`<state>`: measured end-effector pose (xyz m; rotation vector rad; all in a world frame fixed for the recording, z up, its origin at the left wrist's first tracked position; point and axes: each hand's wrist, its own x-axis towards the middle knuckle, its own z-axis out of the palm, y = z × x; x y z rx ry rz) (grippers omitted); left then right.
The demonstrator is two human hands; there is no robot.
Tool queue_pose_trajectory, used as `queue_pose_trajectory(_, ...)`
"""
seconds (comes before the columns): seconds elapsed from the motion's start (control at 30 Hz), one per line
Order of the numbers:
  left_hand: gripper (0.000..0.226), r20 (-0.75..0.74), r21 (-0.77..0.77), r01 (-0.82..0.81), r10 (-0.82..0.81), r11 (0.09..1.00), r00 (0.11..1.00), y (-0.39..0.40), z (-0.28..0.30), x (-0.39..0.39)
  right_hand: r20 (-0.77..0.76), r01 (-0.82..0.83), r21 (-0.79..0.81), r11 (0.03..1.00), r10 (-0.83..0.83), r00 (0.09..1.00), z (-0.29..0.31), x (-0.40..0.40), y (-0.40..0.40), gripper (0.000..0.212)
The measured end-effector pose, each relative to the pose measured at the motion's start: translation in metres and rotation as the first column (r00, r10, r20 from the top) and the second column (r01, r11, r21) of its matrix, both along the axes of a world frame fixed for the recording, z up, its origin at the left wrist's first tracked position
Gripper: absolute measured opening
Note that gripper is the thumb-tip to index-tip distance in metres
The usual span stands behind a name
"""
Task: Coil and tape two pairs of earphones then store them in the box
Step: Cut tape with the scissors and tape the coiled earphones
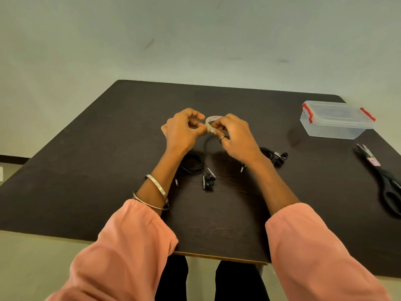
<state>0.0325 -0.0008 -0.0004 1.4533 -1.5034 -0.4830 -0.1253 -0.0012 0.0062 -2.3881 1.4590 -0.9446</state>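
Observation:
Above the middle of the dark table (108,148), my left hand (184,131) and my right hand (234,137) meet on a roll of clear tape (213,120). Both pinch the roll, the fingertips touching at its lower edge. Under my left wrist a coiled pair of black earphones (195,168) lies on the table, its buds pointing toward me. A second pair of black earphones (275,156) lies to the right, partly hidden by my right hand. The clear plastic box (336,120), lid on with red clips, stands at the far right.
Black-handled scissors (382,179) lie near the right edge of the table, in front of the box. The table's near edge runs just above my knees. A pale wall rises behind the table.

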Motion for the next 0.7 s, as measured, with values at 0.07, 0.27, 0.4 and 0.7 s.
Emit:
queue_pose_trajectory(0.07, 0.019, -0.01, 0.057, 0.064, -0.063, 0.996, 0.998, -0.002, -0.003, 0.011, -0.009, -0.019, 0.024, 1.0, 0.019, 1.0, -0.001, 0.002, 0.0, 0.023)
queue_pose_trajectory(0.27, 0.016, -0.163, 0.168, 0.259, -0.232, 0.951, 0.959, 0.006, -0.002, 0.032, 0.037, -0.101, 0.117, 0.988, 0.097, 0.995, 0.0, 0.0, 0.006, 0.022)
queue_pose_trajectory(0.4, 0.013, -0.185, 0.21, 0.322, -0.286, 0.923, 0.94, 0.006, 0.0, 0.034, 0.079, -0.109, 0.121, 0.987, 0.1, 0.992, -0.002, -0.001, 0.007, 0.023)
queue_pose_trajectory(0.7, 0.013, -0.291, 0.199, 0.31, -0.246, 0.93, 0.925, 0.006, -0.003, 0.031, 0.086, -0.1, 0.111, 0.989, 0.09, 0.992, -0.005, -0.004, 0.006, 0.021)
